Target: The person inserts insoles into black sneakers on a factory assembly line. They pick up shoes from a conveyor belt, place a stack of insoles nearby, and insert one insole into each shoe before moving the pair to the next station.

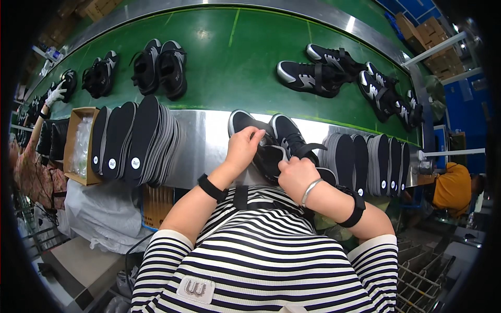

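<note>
In front of my body, a pair of black sneakers with silver-grey toes stands on the metal edge of the bench. My left hand [243, 148] reaches over the left sneaker [240, 120], its fingers pinched at the upper just ahead of the opening. What exactly lies between those fingertips is too small to tell. My right hand [297, 176] is closed on the opening's rim at the same shoe's heel side. The right sneaker [288, 132] sits close beside it, its strap sticking out to the right.
Stacks of black insoles [148, 141] stand at left, with more insoles [360, 161] at right. A cardboard box [81, 146] holds clear plastic bags. Finished-looking sneakers [313, 78] rest on the green conveyor belt [219, 68]. A co-worker's gloved hand [56, 94] reaches in at far left.
</note>
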The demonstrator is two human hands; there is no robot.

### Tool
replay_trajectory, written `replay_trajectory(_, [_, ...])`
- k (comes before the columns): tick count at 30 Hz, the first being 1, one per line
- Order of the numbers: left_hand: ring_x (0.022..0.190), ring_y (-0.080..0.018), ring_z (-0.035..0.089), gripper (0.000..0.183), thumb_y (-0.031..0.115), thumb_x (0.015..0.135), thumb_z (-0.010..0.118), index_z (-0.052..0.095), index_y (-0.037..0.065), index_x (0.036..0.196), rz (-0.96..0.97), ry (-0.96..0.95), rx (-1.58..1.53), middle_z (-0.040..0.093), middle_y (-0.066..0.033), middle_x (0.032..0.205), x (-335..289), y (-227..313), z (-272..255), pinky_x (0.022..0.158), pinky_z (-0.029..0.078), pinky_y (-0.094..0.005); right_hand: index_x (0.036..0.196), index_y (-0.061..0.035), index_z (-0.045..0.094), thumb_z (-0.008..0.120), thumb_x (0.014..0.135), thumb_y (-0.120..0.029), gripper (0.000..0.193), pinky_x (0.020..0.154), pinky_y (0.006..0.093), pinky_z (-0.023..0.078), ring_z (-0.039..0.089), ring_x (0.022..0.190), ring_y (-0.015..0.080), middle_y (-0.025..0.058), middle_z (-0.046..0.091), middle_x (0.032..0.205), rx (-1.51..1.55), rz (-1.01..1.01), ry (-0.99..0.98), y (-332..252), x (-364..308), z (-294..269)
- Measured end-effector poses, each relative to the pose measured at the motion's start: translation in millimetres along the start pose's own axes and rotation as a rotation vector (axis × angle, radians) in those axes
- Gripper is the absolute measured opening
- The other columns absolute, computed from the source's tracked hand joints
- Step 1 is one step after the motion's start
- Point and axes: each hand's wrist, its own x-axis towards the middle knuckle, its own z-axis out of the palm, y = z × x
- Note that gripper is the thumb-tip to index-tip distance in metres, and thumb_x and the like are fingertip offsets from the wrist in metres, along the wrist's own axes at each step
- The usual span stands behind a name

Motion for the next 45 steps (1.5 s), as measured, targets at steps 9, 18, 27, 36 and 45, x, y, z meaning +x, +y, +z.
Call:
replay_trajectory(9, [0.048, -0.0122, 0.047, 0.027, 0.025, 0.08, 0.054, 0.058, -0.002, 0.079, 0.01, 0.03, -0.02, 0.053, -0.0083, 0.055, -5, 1, 8, 0.047, 0.037, -0.0265, 0.075, -0.0029, 0.062, 0.056, 0.067, -0.01, 0.012, 0.063, 0.0349, 0.048, 0.058, 0.074, 0.0243, 0.0108, 0.055, 0.08, 0.19, 0.215, 0.048, -5, 20, 23])
replay_trajectory(18, [0.044, -0.0119, 0.047, 0.028, 0.026, 0.081, 0.054, 0.058, -0.001, 0.079, 0.003, 0.063, -0.033, 0.053, -0.008, 0.053, -3, -8, 16, 0.044, 0.037, -0.0263, 0.088, -0.0047, 0.05, 0.063, 0.067, -0.033, 0.038, 0.064, 0.0363, 0.045, 0.054, 0.08, 0.0246, 0.011, 0.051, 0.088, 0.223, 0.29, 0.031, -9, 6, 30])
replay_trajectory(27, [0.046, -0.0097, 0.048, 0.029, 0.028, 0.081, 0.054, 0.058, -0.001, 0.081, -0.115, -0.003, -0.106, 0.056, -0.0056, 0.059, 0, -7, 18, 0.042, 0.039, -0.0238, 0.077, -0.0067, 0.062, 0.052, 0.069, -0.011, 0.013, 0.063, 0.0361, 0.047, 0.057, 0.08, 0.0235, 0.0094, 0.058, 0.082, 0.215, 0.189, 0.093, -3, 8, 34])
replay_trajectory(36, [0.049, -0.005, 0.046, 0.027, 0.027, 0.082, 0.053, 0.058, 0.001, 0.081, -0.284, -0.083, -0.431, 0.055, -0.0005, 0.063, 2, -10, 23, 0.041, 0.038, -0.0183, 0.088, -0.0027, 0.063, 0.056, 0.069, -0.011, 0.022, 0.07, 0.0335, 0.049, 0.06, 0.084, 0.025, 0.0157, 0.062, 0.085, 0.35, 0.143, -0.456, 14, 74, 51])
replay_trajectory(45, [0.047, -0.0113, 0.049, 0.031, 0.028, 0.081, 0.053, 0.059, -0.002, 0.082, -0.23, -0.053, -0.309, 0.054, -0.006, 0.059, -2, 1, 24, 0.042, 0.041, -0.0241, 0.089, -0.0073, 0.064, 0.051, 0.075, -0.013, 0.021, 0.068, 0.0305, 0.049, 0.06, 0.086, 0.023, 0.0097, 0.062, 0.091, 0.211, 0.163, -0.448, 11, 66, 45])
